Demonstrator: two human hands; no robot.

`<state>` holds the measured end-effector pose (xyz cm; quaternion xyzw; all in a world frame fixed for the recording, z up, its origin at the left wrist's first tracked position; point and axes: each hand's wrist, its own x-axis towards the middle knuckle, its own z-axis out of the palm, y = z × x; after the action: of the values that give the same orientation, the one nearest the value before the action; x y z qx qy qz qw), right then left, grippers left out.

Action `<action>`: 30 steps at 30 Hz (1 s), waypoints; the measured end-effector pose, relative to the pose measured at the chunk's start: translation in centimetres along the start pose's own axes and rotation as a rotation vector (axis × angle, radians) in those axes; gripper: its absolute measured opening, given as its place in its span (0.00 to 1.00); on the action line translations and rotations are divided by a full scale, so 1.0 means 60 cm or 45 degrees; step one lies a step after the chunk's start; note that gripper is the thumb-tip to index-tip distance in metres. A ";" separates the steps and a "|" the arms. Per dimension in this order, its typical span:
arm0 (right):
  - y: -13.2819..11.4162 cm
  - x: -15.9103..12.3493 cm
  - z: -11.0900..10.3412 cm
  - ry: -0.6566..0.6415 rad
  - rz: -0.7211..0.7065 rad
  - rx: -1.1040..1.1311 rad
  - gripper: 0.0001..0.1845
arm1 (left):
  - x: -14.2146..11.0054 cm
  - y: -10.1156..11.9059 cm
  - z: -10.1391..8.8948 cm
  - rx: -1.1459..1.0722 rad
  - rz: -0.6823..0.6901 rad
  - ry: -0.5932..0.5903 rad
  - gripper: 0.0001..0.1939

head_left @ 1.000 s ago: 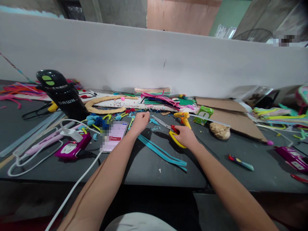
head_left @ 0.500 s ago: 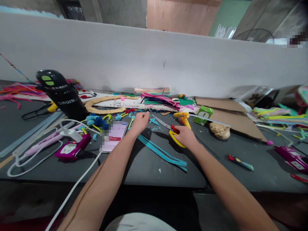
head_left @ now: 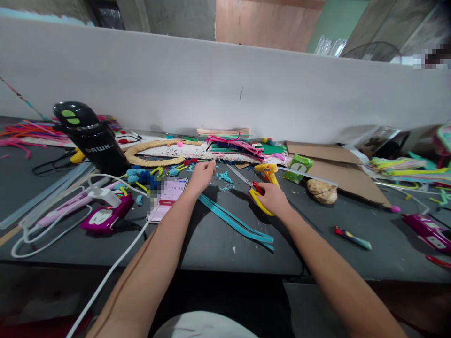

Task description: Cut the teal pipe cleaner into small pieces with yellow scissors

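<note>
My right hand is closed around the yellow and red handles of a pair of scissors, whose blades point up and left. My left hand is closed, knuckles up, just left of the blade tips; whatever its fingers hold is hidden. Small cut light-blue pieces are scattered between the two hands. Long light-blue fuzzy strips run along the table from beside my left wrist toward the front edge. A phone with a lit screen lies by my left forearm.
A yellow glue gun stands just beyond my right hand, near a green packet and a stone-like lump. A black bottle, a purple power strip and a white cable are at left. Cardboard lies at right.
My left hand has shifted slightly left, away from the scissors. My right hand and the scissors have moved a little to the right.
</note>
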<state>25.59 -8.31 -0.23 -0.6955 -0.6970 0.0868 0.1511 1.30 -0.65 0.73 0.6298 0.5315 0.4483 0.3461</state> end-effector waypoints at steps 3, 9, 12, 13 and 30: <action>0.003 0.002 0.000 -0.017 0.032 -0.035 0.15 | 0.007 0.001 -0.024 0.278 0.022 0.129 0.20; 0.005 0.002 0.000 -0.046 0.028 -0.088 0.14 | 0.020 -0.013 -0.064 0.718 -0.071 0.179 0.19; 0.002 0.000 -0.002 -0.054 0.023 -0.088 0.14 | 0.022 -0.023 -0.069 0.825 -0.165 0.030 0.16; 0.001 0.000 -0.003 -0.056 0.025 -0.088 0.14 | 0.022 -0.025 -0.069 0.843 -0.189 -0.007 0.16; -0.001 0.001 -0.003 -0.059 0.017 -0.059 0.14 | 0.017 -0.018 -0.042 0.902 0.004 0.023 0.15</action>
<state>25.62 -8.29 -0.04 -0.7014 -0.6975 0.0877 0.1180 -1.42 0.45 0.83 0.7076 0.6562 0.2421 0.1008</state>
